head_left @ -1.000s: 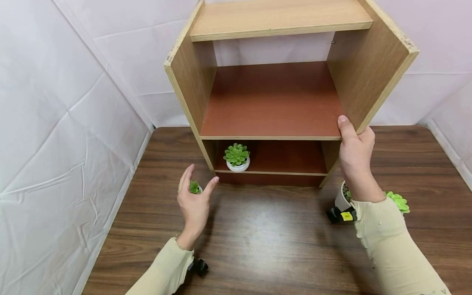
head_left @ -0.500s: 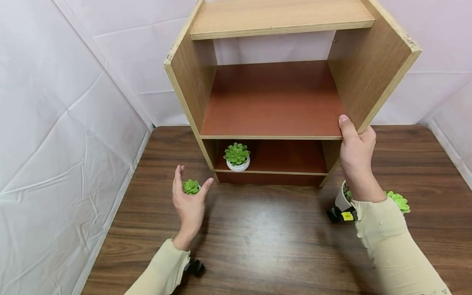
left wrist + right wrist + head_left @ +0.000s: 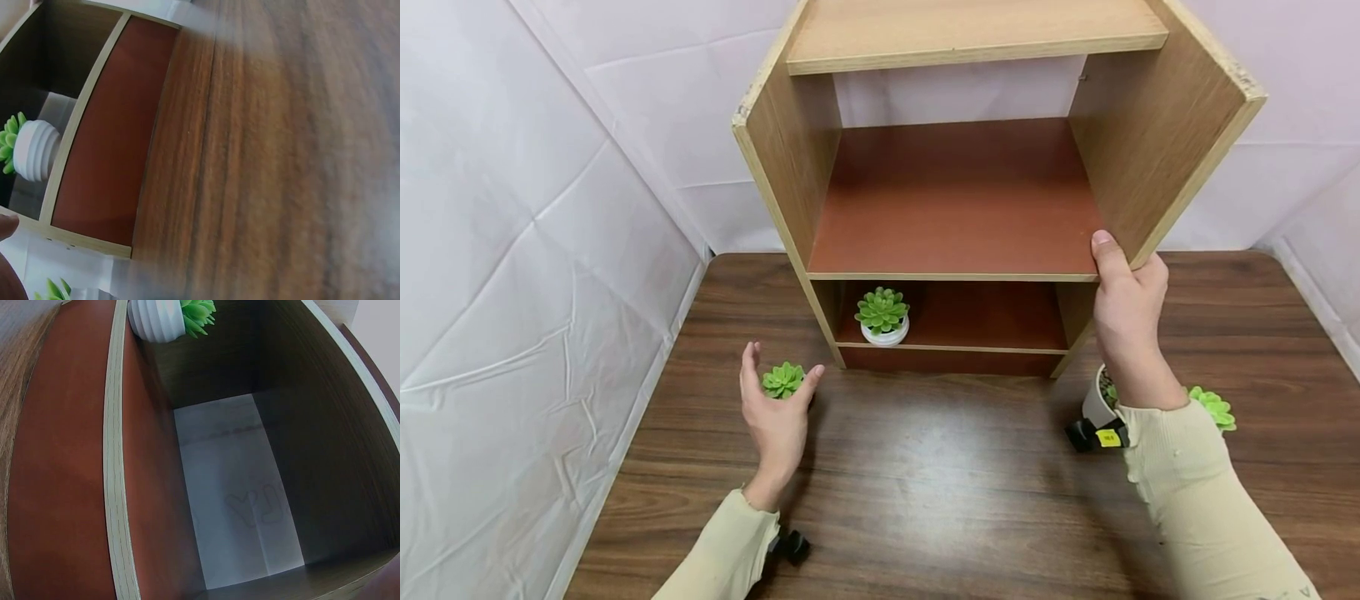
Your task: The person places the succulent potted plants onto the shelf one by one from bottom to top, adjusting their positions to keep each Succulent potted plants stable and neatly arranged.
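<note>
My left hand has its thumb and fingers spread apart near a small green succulent left of the wooden shelf unit. That succulent shows partly at the bottom of the left wrist view, by the unit's side. With my right hand I grip the front edge of the unit's right side panel, thumb on the inside at the middle board. On the low compartment's left stands another green succulent in a white ribbed pot.
Under my right forearm, a white pot and a bright green succulent are partly hidden. The unit stands toward the back of a dark wooden table. White sheeting hangs at the left and behind.
My left hand has shifted left and slightly toward me, and more of the succulent beside it shows between thumb and fingers. My right hand keeps its grip on the side panel.
</note>
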Action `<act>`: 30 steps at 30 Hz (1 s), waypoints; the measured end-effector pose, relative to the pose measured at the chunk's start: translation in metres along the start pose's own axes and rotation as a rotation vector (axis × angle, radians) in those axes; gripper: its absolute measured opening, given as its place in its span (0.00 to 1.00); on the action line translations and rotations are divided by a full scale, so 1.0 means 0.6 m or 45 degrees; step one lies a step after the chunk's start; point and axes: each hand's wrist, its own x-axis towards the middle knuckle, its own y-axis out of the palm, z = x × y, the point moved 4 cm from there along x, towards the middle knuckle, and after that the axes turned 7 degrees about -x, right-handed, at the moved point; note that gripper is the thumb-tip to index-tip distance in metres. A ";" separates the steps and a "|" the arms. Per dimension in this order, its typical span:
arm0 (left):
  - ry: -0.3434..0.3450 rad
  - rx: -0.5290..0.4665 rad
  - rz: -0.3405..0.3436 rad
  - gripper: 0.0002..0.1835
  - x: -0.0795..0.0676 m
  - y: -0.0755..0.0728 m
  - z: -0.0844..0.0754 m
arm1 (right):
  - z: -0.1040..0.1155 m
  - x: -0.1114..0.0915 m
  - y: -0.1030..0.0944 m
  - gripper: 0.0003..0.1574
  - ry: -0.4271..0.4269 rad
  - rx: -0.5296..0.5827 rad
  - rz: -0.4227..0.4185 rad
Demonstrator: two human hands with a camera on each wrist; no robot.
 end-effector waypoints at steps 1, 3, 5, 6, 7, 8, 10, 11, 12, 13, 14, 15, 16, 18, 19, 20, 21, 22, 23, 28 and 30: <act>-0.003 -0.006 -0.001 0.50 0.000 -0.001 0.002 | 0.000 0.000 0.000 0.13 0.003 0.002 0.001; -0.007 -0.021 -0.003 0.49 0.000 -0.003 0.005 | 0.000 0.001 0.000 0.13 0.006 0.005 0.003; -0.008 -0.029 -0.004 0.49 0.001 -0.004 0.008 | -0.001 0.001 -0.001 0.13 0.016 0.003 0.000; -0.009 -0.028 -0.005 0.48 0.001 -0.005 0.009 | -0.001 0.001 -0.002 0.13 0.020 0.001 -0.001; -0.011 -0.024 -0.006 0.48 0.001 -0.005 0.009 | -0.001 0.001 -0.003 0.13 0.023 0.000 -0.003; -0.015 -0.024 -0.006 0.48 0.001 -0.006 0.010 | 0.000 0.001 -0.003 0.13 0.023 -0.001 -0.004; -0.028 -0.022 -0.003 0.47 0.001 -0.007 0.011 | 0.000 0.000 -0.003 0.13 0.023 -0.006 -0.007; -0.039 -0.030 -0.003 0.46 0.000 -0.008 0.012 | 0.000 0.000 -0.003 0.13 0.023 -0.007 -0.006; -0.049 -0.036 -0.005 0.46 -0.001 -0.008 0.012 | 0.000 0.000 -0.003 0.14 0.024 -0.007 -0.003; -0.061 -0.040 -0.010 0.46 -0.002 -0.010 0.013 | -0.001 0.000 -0.003 0.14 0.025 -0.006 0.000; -0.069 -0.045 -0.013 0.45 -0.003 -0.011 0.014 | -0.001 0.000 -0.002 0.14 0.024 -0.004 0.005; -0.075 -0.043 -0.017 0.45 -0.003 -0.011 0.015 | -0.001 0.000 -0.002 0.14 0.022 -0.004 0.008; -0.081 -0.040 -0.021 0.45 -0.004 -0.013 0.016 | -0.001 0.000 -0.001 0.14 0.020 -0.003 0.010; -0.089 -0.033 -0.022 0.46 -0.005 -0.014 0.019 | -0.002 0.000 0.000 0.14 0.013 0.001 0.010; -0.093 -0.027 -0.018 0.47 -0.005 -0.014 0.020 | -0.002 0.000 0.000 0.14 0.010 0.000 0.007; -0.096 -0.023 -0.011 0.47 -0.006 -0.014 0.021 | -0.002 0.001 0.000 0.13 0.007 -0.001 0.003; -0.102 -0.019 -0.006 0.48 -0.006 -0.013 0.022 | -0.002 0.001 -0.001 0.13 0.006 0.001 -0.001; -0.111 -0.014 -0.001 0.49 -0.007 -0.013 0.023 | -0.003 0.001 -0.001 0.13 0.009 0.001 -0.005; -0.119 -0.010 0.001 0.49 -0.007 -0.013 0.024 | -0.003 0.001 -0.002 0.13 0.012 0.001 -0.007; -0.161 0.029 -0.005 0.49 -0.011 -0.013 0.030 | -0.005 0.002 -0.003 0.13 0.015 -0.002 -0.007; -0.171 0.027 -0.001 0.48 -0.012 -0.013 0.031 | -0.005 0.002 -0.001 0.13 0.008 -0.001 -0.003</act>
